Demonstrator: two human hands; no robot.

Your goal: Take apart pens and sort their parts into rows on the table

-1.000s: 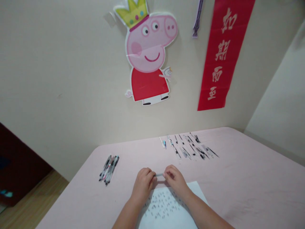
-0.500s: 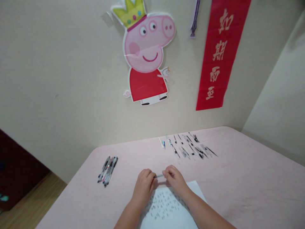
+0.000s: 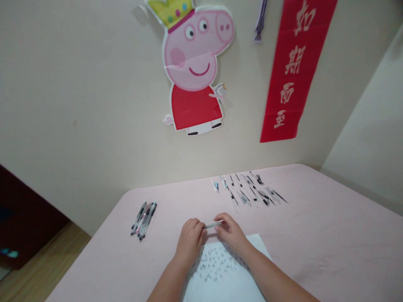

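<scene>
My left hand (image 3: pixel 189 238) is closed on one end of a slim, clear-barrelled pen (image 3: pixel 211 225), held level just above the far edge of a sheet of paper (image 3: pixel 223 281). Around the pen's other end, my right hand (image 3: pixel 232 233) has its thumb and index finger apart. Whether those fingers touch the barrel I cannot tell. Rows of dark handwritten marks cover the upper part of the paper, which lies beneath both forearms.
A bundle of several pens (image 3: pixel 144 221) lies at the left on the pink-covered table (image 3: pixel 321 235). Farther back, several pen parts (image 3: pixel 248 193) are laid out in rows. Behind the table, a pig cutout (image 3: pixel 195 75) and a red banner (image 3: pixel 294 71) hang on the wall.
The right thumb and index finger have spread from a pinch, baring more of the pen. My left hand keeps its grip. The view has tilted slightly downward.
</scene>
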